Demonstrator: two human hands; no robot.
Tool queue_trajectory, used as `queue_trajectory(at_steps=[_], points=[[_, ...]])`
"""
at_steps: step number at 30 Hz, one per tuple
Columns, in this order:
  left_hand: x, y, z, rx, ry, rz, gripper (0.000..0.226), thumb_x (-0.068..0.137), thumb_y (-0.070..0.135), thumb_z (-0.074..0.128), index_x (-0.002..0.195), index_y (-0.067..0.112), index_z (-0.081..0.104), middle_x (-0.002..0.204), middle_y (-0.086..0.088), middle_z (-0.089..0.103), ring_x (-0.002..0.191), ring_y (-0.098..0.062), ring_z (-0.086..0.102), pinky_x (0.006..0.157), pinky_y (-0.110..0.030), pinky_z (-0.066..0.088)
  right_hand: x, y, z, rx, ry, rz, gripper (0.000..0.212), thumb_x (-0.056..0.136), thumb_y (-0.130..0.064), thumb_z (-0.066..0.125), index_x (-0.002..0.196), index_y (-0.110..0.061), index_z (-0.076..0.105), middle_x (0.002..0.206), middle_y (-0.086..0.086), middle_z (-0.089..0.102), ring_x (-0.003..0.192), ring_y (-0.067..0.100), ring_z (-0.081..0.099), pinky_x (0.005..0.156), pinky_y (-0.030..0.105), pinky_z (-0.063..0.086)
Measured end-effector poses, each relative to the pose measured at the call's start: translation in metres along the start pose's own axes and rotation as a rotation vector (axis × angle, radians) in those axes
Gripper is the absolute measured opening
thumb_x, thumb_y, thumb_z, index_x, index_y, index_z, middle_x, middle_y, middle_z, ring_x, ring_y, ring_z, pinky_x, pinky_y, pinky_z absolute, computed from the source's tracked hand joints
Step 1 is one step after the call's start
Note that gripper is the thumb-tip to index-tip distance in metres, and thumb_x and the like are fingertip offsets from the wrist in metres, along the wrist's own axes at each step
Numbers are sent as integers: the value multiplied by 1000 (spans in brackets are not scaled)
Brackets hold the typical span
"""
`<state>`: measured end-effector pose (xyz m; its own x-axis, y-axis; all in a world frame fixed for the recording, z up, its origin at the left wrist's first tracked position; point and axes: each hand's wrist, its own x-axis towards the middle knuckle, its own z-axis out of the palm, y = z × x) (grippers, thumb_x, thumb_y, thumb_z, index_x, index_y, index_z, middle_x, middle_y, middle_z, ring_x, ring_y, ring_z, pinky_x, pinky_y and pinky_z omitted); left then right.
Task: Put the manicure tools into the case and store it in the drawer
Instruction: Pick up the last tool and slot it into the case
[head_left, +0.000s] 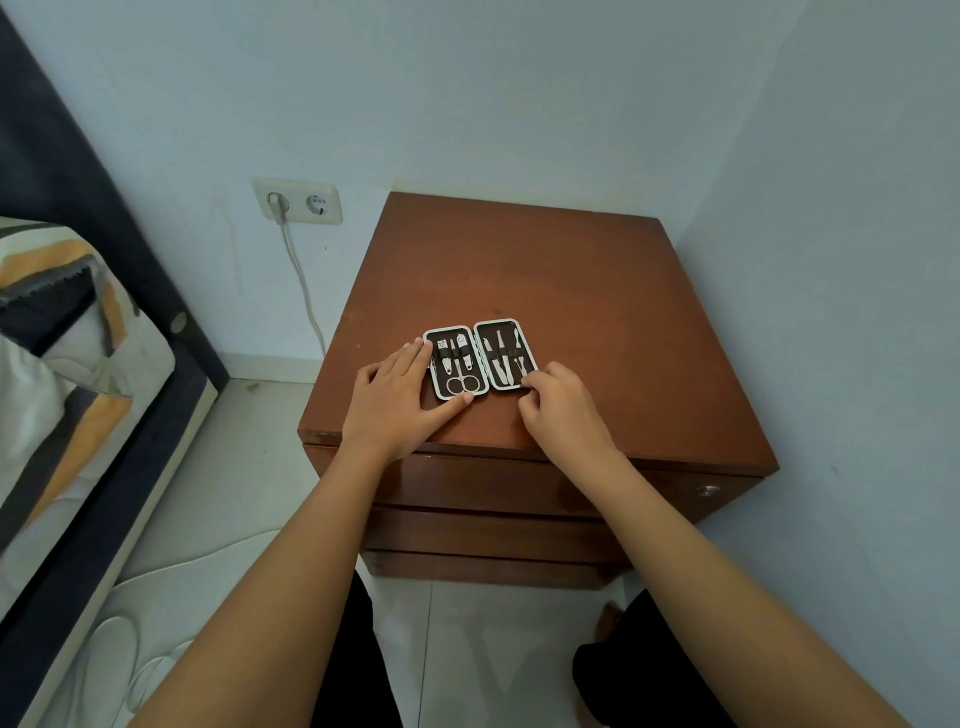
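A small manicure case (480, 358) lies open and flat on the brown nightstand top (545, 270), near its front edge. Its dark lining holds several metal tools under elastic bands: scissors (461, 376) and clippers in the left half, thin files and pushers (506, 358) in the right half. My left hand (402, 395) rests flat against the case's left edge, thumb touching its lower rim. My right hand (561, 410) has its fingers curled at the lower right corner of the case, fingertips on the rim. The drawers (493, 488) below are closed.
A wall corner bounds the nightstand at the back and right. A double socket (298, 201) with a white cable is on the wall to the left. A bed with patterned bedding (67, 338) stands at far left. My knees are visible below on the tiled floor.
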<state>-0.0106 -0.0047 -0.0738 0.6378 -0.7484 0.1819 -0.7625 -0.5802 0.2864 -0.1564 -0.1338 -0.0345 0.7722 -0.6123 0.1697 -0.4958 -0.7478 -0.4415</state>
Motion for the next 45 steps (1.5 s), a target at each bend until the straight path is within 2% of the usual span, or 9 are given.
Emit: queue_trajectory(at_steps=[8,15,20,24,27,29,41,45], points=[[0,0,0,-7,4,0,87,81,75,32,149,21,20,157,3,22,143,-11,18,109,-34,15,6,-1,1,-3,-29,-6,30,90,-7,41,112,0,60,103,15,56,100,26,51,78,36,45],[0,0,0,-8,6,0,88,80,76,31,149,21,21,156,3,22,143,-11,18,109,-33,15,11,-2,7,-64,-57,-20,28,92,-10,38,105,0,61,101,15,53,100,29,49,73,38,43],[0,1,1,-3,0,-2,91,77,77,26,149,21,21,156,3,22,143,-11,19,109,-33,16,11,0,8,-188,-97,-23,38,95,-21,35,130,-12,46,107,14,50,100,29,48,76,39,42],[1,0,1,-3,1,0,91,77,77,26,149,21,21,156,3,23,143,-11,19,109,-34,16,5,7,11,-147,-90,-44,43,97,-28,36,138,-17,37,107,10,48,98,25,48,81,38,41],[0,-1,1,-2,4,2,91,77,77,25,149,22,21,156,3,23,143,-11,19,109,-33,16,-5,14,14,-3,29,-43,38,97,-22,38,133,-13,44,100,7,50,90,22,51,83,39,44],[0,-1,1,-3,6,4,90,77,77,26,148,22,22,156,3,23,142,-11,19,109,-33,16,-8,17,16,12,72,-59,35,96,-19,41,128,-10,50,95,7,50,87,22,51,82,40,46],[0,1,-1,-9,0,0,90,77,77,26,149,22,20,156,2,22,143,-12,19,109,-34,16,-6,18,21,-62,90,-106,35,95,-22,43,126,-12,53,93,9,48,85,24,51,73,40,44],[0,1,-1,-10,5,-1,91,77,77,27,149,22,21,156,2,23,142,-12,20,109,-34,16,-3,18,23,-105,59,-87,38,96,-28,41,130,-14,49,96,10,48,88,26,50,74,39,41]])
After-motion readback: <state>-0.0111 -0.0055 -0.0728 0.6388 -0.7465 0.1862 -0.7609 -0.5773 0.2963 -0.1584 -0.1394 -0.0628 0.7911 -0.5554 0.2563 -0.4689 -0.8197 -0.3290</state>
